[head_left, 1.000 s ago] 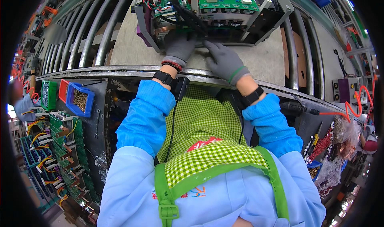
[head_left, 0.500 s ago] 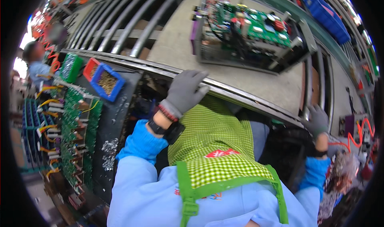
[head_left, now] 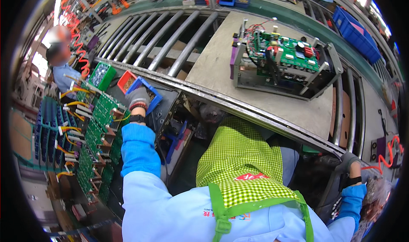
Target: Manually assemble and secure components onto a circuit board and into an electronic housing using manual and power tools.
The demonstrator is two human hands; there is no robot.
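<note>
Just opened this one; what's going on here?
The camera wearer's grey-gloved left hand is at a small blue plastic bin of small parts; whether it grips anything is hidden. The grey-gloved right hand is off to the right, by the long metal conveyor edge, its grip unclear. The open metal chassis with green circuit boards sits on a flat grey board, untouched by either hand.

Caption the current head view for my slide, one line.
Left hand at a blue parts bin, right hand near the metal rail, open-framed electronics unit resting on the pale board.
</note>
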